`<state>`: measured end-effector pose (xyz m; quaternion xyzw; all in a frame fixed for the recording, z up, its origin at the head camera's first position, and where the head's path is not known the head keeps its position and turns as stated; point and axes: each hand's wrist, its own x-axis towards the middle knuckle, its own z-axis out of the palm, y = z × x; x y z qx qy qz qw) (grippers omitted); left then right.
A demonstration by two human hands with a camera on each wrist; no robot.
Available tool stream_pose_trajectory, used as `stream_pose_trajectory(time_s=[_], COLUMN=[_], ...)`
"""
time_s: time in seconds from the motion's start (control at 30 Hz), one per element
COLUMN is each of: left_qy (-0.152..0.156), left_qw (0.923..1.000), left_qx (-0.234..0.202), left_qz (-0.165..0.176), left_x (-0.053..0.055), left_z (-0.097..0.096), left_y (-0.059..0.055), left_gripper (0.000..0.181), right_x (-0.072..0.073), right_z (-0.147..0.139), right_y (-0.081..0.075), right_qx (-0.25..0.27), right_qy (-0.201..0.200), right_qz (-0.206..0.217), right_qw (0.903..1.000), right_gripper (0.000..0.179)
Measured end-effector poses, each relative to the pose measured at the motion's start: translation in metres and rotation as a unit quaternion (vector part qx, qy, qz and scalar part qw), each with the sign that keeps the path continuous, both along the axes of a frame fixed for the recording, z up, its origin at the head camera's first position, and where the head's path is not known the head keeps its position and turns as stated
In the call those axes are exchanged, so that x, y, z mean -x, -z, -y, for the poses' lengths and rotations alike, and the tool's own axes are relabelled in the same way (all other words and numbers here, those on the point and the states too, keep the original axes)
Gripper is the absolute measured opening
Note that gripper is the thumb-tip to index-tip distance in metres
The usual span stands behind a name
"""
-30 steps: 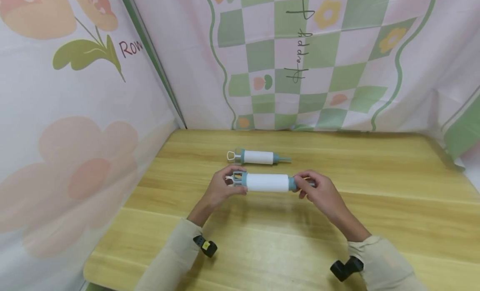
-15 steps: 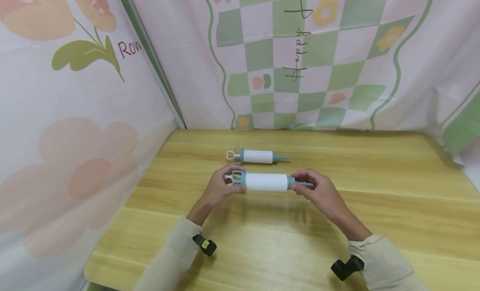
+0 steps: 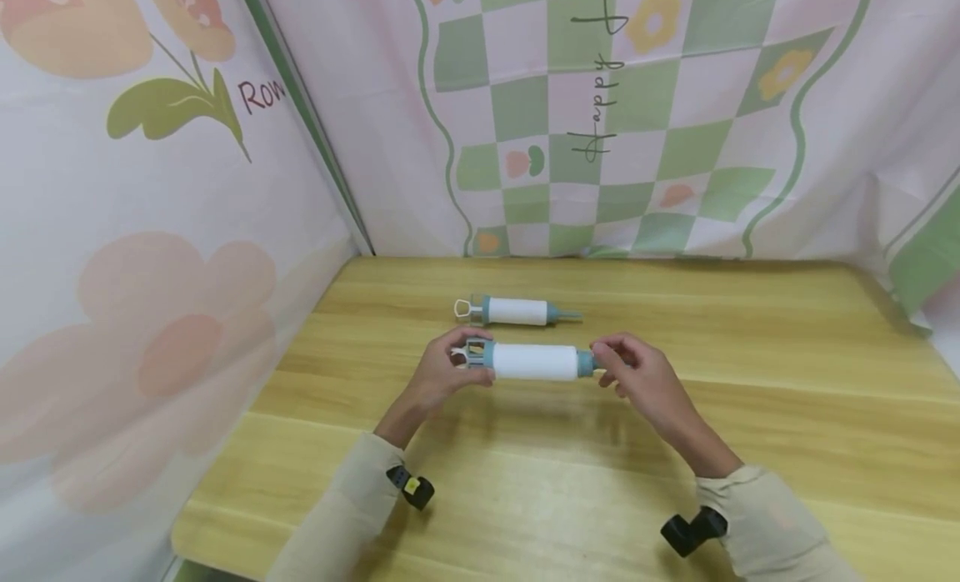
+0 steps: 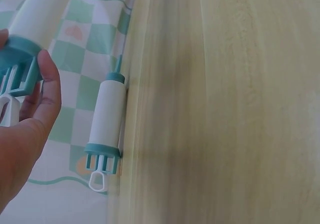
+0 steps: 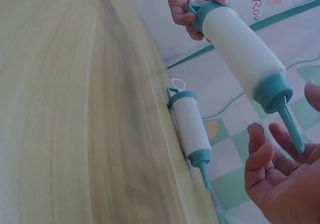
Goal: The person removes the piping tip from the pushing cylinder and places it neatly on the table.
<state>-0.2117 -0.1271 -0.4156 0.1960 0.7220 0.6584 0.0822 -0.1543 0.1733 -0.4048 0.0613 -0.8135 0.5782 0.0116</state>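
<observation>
A syringe-like tube [image 3: 534,361], white with teal end caps, is held level above the table. My left hand [image 3: 442,373] grips its left end, thumb and fingers around the teal slotted cap [image 4: 21,59] beside a white loop handle [image 4: 9,109]. At the other end, my right hand [image 3: 637,380] is beside the thin teal nozzle [image 5: 290,126]. In the right wrist view its fingers are loosely bent and spread around the nozzle, not pinching it. A second, similar tube [image 3: 517,311] lies behind on the table, its nozzle pointing right.
The wooden table [image 3: 787,340] carries the second tube near its back half. A printed curtain [image 3: 517,115] hangs along the back edge, and another curtain [image 3: 150,198] along the left. A dark wrist camera [image 3: 693,532] sits on the right sleeve.
My right fingers, around the teal collar and nozzle base earlier, have come off and moved slightly right, exposing the collar. The left hand and the tube stay nearly in place.
</observation>
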Motion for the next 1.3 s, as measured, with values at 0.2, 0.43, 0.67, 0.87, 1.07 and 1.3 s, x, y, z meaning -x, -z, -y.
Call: stream_pose_trajectory(time_s=[0.2,0.43,0.67,0.87,1.07,1.3], left_qy=[-0.001,-0.005,-0.005,-0.005,-0.005,-0.006], left_qw=[1.0000,0.9997,0.9997,0.9999,1.0000,0.9999], left_qx=[0.005,0.020,0.021,0.015,0.008,0.008], left_qz=[-0.008,-0.013,-0.008,-0.005,0.001,0.004], left_x=[0.0006,-0.0004,-0.0008,0.0000,-0.0007,-0.0013], left_z=[0.0011,0.0008,-0.0003,0.0003,0.0010,-0.0003], left_y=[0.0009,0.0001,0.0007,0.0027,0.0027,0.0011], left_gripper=[0.050,0.049,0.049,0.050,0.051,0.050], right_x=[0.0021,0.0010,-0.0007,-0.0011,-0.0003,0.0012], right_z=[0.0025,0.0026,0.0003,-0.0013,-0.0004,0.0006], right_y=[0.0012,-0.0003,0.0002,0.0050,0.0075,0.0033], right_qx=[-0.010,-0.009,-0.008,0.008,0.025,0.002], right_qy=[0.005,-0.005,-0.013,-0.034,-0.039,-0.011], right_qz=[0.012,0.007,0.002,-0.041,-0.051,-0.018], right_qw=[0.9999,0.9999,0.9999,0.9986,0.9976,0.9998], right_gripper=[0.046,0.042,0.038,0.034,0.037,0.045])
